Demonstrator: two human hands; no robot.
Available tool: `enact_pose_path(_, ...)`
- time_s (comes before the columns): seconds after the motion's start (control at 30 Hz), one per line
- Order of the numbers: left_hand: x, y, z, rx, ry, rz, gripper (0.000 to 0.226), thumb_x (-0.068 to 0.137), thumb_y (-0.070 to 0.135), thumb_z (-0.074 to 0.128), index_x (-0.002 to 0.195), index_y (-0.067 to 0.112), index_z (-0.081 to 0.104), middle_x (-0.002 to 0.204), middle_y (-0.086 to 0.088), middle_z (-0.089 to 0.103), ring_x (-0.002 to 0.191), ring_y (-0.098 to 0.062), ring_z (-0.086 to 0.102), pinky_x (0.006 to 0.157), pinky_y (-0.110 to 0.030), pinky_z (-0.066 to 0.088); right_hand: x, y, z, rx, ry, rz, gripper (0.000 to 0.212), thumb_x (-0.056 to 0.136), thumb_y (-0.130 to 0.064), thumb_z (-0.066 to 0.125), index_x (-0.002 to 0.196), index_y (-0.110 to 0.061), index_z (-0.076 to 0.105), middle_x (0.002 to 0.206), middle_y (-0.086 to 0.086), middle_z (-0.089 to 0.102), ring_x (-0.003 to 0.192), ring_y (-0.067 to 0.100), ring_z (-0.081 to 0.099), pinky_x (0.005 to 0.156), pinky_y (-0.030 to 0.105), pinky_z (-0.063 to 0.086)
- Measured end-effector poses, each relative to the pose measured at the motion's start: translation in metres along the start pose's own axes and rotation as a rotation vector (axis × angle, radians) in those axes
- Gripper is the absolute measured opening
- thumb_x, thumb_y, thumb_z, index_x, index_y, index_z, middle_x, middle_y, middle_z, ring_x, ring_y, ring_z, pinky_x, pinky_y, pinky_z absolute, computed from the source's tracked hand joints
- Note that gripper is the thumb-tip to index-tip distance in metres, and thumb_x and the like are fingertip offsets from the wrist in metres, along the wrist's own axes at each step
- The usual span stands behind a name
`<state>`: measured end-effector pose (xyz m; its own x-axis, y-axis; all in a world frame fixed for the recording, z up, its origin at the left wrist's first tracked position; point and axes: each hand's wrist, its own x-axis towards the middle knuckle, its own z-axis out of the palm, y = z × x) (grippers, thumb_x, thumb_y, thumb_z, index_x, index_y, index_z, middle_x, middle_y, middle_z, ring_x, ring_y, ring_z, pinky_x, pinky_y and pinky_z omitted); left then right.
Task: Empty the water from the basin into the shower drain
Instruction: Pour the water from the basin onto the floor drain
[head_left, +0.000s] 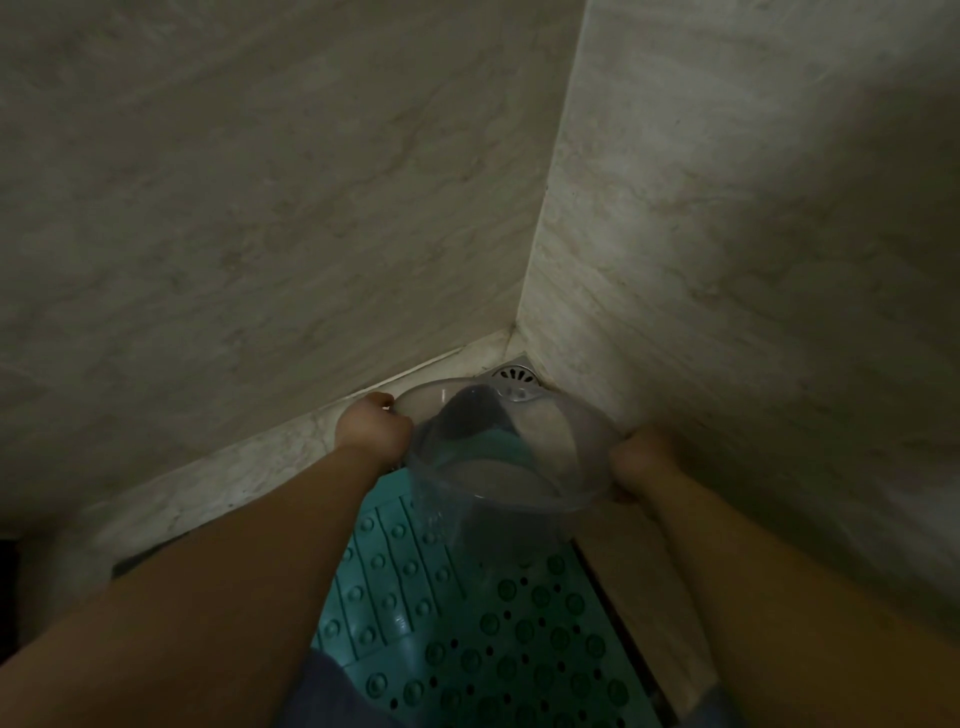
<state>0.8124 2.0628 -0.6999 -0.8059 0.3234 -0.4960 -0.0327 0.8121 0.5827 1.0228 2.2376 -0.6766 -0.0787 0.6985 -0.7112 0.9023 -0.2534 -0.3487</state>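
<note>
Both hands, left (371, 428) and right (641, 460), clamp the clear basin (506, 447) between them, tilted toward the drain (514, 375) just beyond. Tipping too fast could splash water onto the mat (467, 623) below instead.

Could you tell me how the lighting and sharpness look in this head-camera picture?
Head view: dim overall, darkest at the corners; the clear basin is hard to outline, its near side smeared; the drain stays legible; the wall lines splay out, wide-angle.

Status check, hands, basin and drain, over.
Left hand and right hand each grip the basin rim. Basin tilted toward the corner drain. Nothing blocks the drain.
</note>
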Motion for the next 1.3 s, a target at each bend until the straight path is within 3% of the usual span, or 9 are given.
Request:
enact_pose_path(0.07,0.001,0.000,0.000,0.000,0.001,0.000,0.046,0.086,0.013,0.055,0.131,0.010,0.058,0.117,-0.020,0.070,0.097,-0.033,0.069,0.072,-0.026,0.046,0.002,0.000,0.000,0.015,0.011,-0.011,0.035,0.097,-0.004,0.048,0.129,0.009,0.056,0.127,0.027,0.061,0.110,0.044,0.064,0.088,0.042,0.057)
enact_pose_path(0.2,0.002,-0.001,0.000,-0.021,-0.001,-0.007,0.046,0.085,0.013,0.054,0.131,0.009,0.057,0.118,-0.021,0.069,0.100,-0.035,0.068,0.084,-0.031,0.052,0.000,0.000,-0.001,0.027,0.022,-0.031,0.038,0.096,-0.003,0.048,0.132,0.005,0.055,0.130,0.026,0.059,0.112,0.045,0.063,0.093,0.053,0.055)
enact_pose_path(0.4,0.003,-0.002,0.001,-0.010,0.005,-0.007,0.047,0.086,0.013,0.054,0.132,0.012,0.057,0.123,-0.019,0.067,0.106,-0.034,0.066,0.090,-0.032,0.053,0.000,0.000,-0.001,0.040,0.024,-0.035,0.038,0.096,-0.005,0.048,0.133,0.005,0.055,0.131,0.026,0.059,0.113,0.044,0.063,0.094,0.052,0.055)
enact_pose_path(0.57,0.002,-0.001,0.001,-0.001,0.012,-0.007,0.046,0.085,0.015,0.055,0.130,0.014,0.059,0.117,-0.017,0.070,0.074,-0.026,0.063,0.068,-0.027,0.048,0.003,0.002,-0.001,0.067,0.042,-0.054,0.038,0.097,-0.003,0.046,0.132,0.006,0.055,0.130,0.027,0.059,0.109,0.044,0.065,0.086,0.047,0.058)
enact_pose_path(0.83,0.004,-0.001,0.001,-0.040,0.011,-0.028,0.046,0.084,0.016,0.057,0.130,0.013,0.059,0.116,-0.018,0.070,0.088,-0.031,0.070,0.079,-0.032,0.057,0.006,0.003,-0.001,0.043,0.070,-0.082,0.038,0.095,-0.002,0.047,0.132,0.002,0.057,0.131,0.025,0.060,0.112,0.043,0.063,0.094,0.051,0.055)
enact_pose_path(0.97,0.003,0.000,0.001,-0.058,0.010,-0.049,0.046,0.083,0.015,0.057,0.129,0.014,0.060,0.113,-0.018,0.072,0.088,-0.031,0.071,0.077,-0.031,0.057,0.007,0.004,-0.002,0.034,0.083,-0.093,0.036,0.095,-0.003,0.046,0.128,0.000,0.060,0.126,0.025,0.062,0.106,0.041,0.065,0.089,0.049,0.058)
enact_pose_path(1.1,0.004,0.001,0.000,-0.082,0.001,-0.068,0.047,0.082,0.015,0.057,0.129,0.013,0.060,0.114,-0.018,0.071,0.091,-0.031,0.071,0.086,-0.037,0.059,0.009,0.004,-0.002,0.035,0.096,-0.101,0.034,0.093,-0.003,0.047,0.122,0.001,0.064,0.120,0.024,0.065,0.100,0.040,0.068,0.084,0.049,0.060)
enact_pose_path(1.3,0.005,0.001,0.001,-0.125,0.005,-0.088,0.045,0.081,0.016,0.057,0.125,0.014,0.062,0.102,-0.018,0.072,0.067,-0.027,0.068,0.077,-0.040,0.062,0.012,0.005,-0.001,0.020,0.113,-0.110,0.032,0.091,-0.009,0.049,0.116,-0.004,0.069,0.115,0.022,0.069,0.095,0.038,0.070,0.083,0.050,0.061)
